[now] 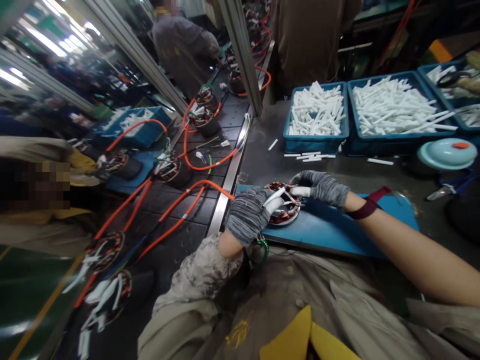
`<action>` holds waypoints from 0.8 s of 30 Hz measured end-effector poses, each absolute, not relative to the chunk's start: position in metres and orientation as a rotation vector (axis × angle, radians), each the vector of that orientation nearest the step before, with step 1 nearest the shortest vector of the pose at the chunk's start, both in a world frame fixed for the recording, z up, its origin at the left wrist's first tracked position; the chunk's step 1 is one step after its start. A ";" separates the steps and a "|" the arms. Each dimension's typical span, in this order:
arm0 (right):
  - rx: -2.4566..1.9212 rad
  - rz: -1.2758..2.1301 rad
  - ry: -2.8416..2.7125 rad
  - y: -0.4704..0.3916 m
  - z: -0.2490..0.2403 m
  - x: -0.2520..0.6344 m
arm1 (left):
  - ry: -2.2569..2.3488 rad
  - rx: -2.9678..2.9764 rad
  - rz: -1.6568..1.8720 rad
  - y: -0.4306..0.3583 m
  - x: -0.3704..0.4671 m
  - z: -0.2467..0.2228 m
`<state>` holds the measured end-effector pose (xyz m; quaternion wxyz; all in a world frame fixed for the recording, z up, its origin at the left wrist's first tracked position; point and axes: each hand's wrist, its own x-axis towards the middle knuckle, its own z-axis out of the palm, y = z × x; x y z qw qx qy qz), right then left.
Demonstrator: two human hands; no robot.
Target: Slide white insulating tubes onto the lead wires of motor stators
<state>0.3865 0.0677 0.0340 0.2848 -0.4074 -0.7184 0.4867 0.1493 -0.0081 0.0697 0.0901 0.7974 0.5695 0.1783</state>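
In front of me a motor stator (288, 216) with copper windings lies on a blue mat (337, 227). My left hand (249, 215), in a grey knitted glove with white fingertips, is at the stator's left side. Its thumb and fingers are closed on a thin white sleeve tube (275, 196) over the windings. From the right, my right hand (318, 187), gloved the same way, reaches to the stator's upper edge. Its fingertips are pinched together at the windings, and what they hold is too small to make out. Green wires (263, 245) hang below the stator.
Blue bins (315, 145) of white tubes stand at the back right, with loose tubes (311, 156) before them. A pale blue lidded container (446, 154) and pliers (441, 192) lie right. Leftward, a conveyor (221, 172) carries stators and orange cables (198, 187); co-workers stand beyond.
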 end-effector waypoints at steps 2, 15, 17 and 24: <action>-1.045 1.178 -1.987 0.067 0.029 0.380 | 1.733 2.392 0.590 -0.009 0.150 0.064; -1.137 0.893 -1.850 0.023 0.052 0.368 | 1.477 2.272 0.473 -0.002 0.150 0.068; -1.070 1.002 -1.943 0.023 0.049 0.378 | 1.480 2.259 0.453 -0.002 0.144 0.066; -0.831 1.292 -1.890 0.022 0.031 0.401 | 1.338 2.245 0.533 -0.005 0.133 0.065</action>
